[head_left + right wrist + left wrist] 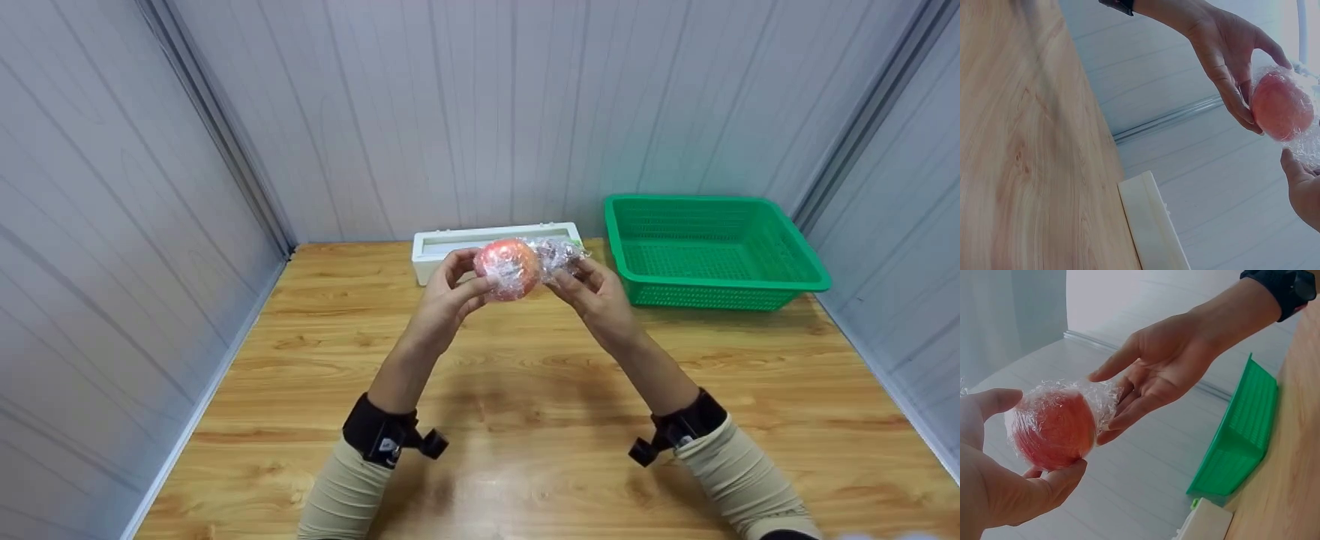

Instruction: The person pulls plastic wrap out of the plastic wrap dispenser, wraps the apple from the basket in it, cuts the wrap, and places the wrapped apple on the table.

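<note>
A red apple [508, 264] in clear plastic wrap [553, 256] is held up above the table. My left hand [441, 306] grips the apple from the left, with the thumb and fingers around its sides. At the other side, my right hand [602, 301] pinches the loose, bunched end of the wrap. In the left wrist view, the film lies crinkled over the red fruit [1061, 427] and gathers toward the right hand's fingertips. The right wrist view cuts off part of the right hand [1304, 188] at its edge.
Behind the hands, a long white box [424, 264] with a recessed top stands by the back wall. A small green piece shows at its right end. To the right is a green plastic basket [720, 296]. Pale panels [450, 112] enclose the wooden table [510, 420].
</note>
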{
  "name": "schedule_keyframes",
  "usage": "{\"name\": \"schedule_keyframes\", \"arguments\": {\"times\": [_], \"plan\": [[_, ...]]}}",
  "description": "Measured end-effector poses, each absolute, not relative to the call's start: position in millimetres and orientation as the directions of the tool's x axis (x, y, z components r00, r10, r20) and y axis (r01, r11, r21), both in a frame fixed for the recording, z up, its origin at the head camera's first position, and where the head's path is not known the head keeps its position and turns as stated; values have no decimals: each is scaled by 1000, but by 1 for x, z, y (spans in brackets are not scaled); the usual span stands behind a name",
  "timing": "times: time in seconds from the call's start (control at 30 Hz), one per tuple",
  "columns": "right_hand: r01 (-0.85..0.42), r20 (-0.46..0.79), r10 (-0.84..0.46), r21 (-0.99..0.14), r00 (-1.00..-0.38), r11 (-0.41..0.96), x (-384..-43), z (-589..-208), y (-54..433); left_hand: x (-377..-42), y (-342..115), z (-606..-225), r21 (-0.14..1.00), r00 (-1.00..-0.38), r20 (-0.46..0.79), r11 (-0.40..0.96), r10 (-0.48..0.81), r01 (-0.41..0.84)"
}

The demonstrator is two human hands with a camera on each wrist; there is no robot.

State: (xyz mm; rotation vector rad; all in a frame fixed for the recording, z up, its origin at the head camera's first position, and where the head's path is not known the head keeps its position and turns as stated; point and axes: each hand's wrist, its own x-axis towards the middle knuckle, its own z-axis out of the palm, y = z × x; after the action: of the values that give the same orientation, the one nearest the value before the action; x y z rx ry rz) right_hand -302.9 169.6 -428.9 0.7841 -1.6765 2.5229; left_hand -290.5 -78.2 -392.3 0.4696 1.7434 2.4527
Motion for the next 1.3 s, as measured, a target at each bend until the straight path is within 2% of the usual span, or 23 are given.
{"name": "schedule_keyframes", "arguments": {"times": [0.17,0.5,0.97,1.3], "plan": [[-332,422,-175,-859,-889,-389,-302,-427,167,-291,-76,-393,946,-952,195,-301,236,119],[-388,461,-138,-847,-877,-363,-299,-423,164,-293,-76,-397,949,-938,275,-219,212,229],[-287,382,-131,-844,-915,-453,-299,-417,172,-295,-74,-401,935,-926,325,-210,190,285],[-263,371,-152,-843,-916,-469,-296,-415,170,-297,-70,-404,929,-922,359,-153,146,337]]}}
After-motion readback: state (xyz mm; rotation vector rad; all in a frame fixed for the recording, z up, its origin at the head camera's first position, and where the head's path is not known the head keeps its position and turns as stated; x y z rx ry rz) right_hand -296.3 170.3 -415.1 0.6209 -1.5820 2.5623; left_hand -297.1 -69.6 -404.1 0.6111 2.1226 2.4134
